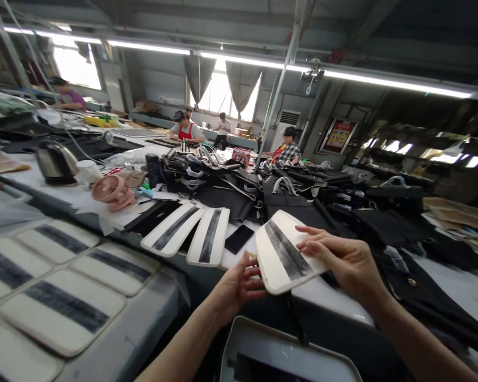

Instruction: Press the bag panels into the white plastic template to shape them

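Note:
A white rounded panel with a dark smeared strip is tilted in front of me above the table edge. My left hand is at its left edge, fingers curled partly behind it and thumb beside it. From the right, my right hand reaches over the panel's right edge, fingertips on its face near the strip. Two similar panels, a left one and a right one, lie at the table's front edge by a black phone. More striped panels are spread on the surface at left.
A white-rimmed container is below my hands. Black bags and pieces pile across the table. A pink fan and a kettle stand at left. A person in a red apron and several others work farther back.

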A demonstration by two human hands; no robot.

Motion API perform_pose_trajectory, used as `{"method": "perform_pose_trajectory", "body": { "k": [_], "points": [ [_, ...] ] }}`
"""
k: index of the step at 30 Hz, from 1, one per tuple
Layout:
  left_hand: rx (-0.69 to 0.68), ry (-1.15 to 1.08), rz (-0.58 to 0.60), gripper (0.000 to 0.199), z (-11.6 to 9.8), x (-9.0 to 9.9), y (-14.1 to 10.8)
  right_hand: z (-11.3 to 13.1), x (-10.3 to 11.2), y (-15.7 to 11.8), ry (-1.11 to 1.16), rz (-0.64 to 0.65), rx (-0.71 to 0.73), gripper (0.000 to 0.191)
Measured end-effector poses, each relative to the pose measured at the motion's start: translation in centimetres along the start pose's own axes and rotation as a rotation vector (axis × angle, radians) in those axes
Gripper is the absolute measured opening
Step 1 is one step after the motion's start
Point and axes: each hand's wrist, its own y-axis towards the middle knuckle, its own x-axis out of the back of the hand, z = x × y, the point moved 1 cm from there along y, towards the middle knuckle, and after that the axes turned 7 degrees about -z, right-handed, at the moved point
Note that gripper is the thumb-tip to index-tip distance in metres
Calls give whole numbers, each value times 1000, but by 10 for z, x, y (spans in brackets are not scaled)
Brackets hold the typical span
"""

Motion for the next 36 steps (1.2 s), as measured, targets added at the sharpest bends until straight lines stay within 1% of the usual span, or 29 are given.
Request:
{"method": "perform_pose_trajectory", "body": {
  "k": [2,3,4,5,7,8,9,10,11,12,13,15,16,18,19,22,23,25,27,29,31,32,33,34,36],
  "points": [
    [33,-72,90,53,0,-21,-4,12,3,-28,36,53,-19,16],
    [23,-98,101,50,0,-27,-8,15,7,-41,61,70,-48,11],
    [6,-113,91,46,0,-31,-13,15,11,-53,107,73,-91,14],
    [-13,-115,71,44,0,-34,-18,13,16,-63,182,66,-152,28],
    [-46,-92,24,42,2,-38,-28,3,26,-77,377,11,-304,63],
    [-62,-77,7,41,4,-40,-33,-3,31,-82,462,-33,-383,73],
    [-81,-62,-2,42,7,-44,-37,-9,35,-85,532,-75,-461,75],
    [-100,-44,3,44,9,-48,-41,-14,39,-86,586,-102,-537,71],
    [-120,-22,20,47,11,-53,-44,-17,43,-87,626,-97,-608,65],
    [-136,6,47,51,13,-58,-47,-18,46,-86,660,-57,-659,60],
    [-146,39,80,53,16,-63,-50,-16,48,-86,688,13,-691,58],
    [-140,103,149,55,20,-73,-54,-6,53,-84,689,155,-708,53],
    [-126,122,181,54,22,-76,-56,0,54,-84,668,193,-709,47],
    [-72,116,248,52,27,-82,-60,10,54,-85,660,221,-727,36],
    [-35,94,288,51,30,-84,-61,15,52,-87,689,237,-745,33],
    [73,13,424,51,41,-91,-63,19,42,-93,830,312,-771,35],
    [93,-3,454,52,44,-93,-63,18,40,-94,849,318,-771,36],
    [92,1,454,55,47,-95,-60,13,41,-95,811,262,-759,37],
    [60,30,406,61,47,-94,-58,6,53,-93,706,167,-736,38],
    [24,72,389,65,43,-86,-58,0,71,-89,610,108,-711,38],
    [-25,138,383,63,38,-72,-60,-4,91,-85,551,89,-698,36],
    [-62,173,352,58,35,-62,-62,-5,101,-84,529,80,-697,36],
    [-105,204,294,53,33,-50,-64,-6,109,-84,509,68,-701,36],
    [-157,231,209,47,32,-37,-66,-6,116,-84,491,55,-705,36],
    [-265,266,-11,39,33,-5,-68,-4,126,-85,463,46,-715,38]
  ]
}}
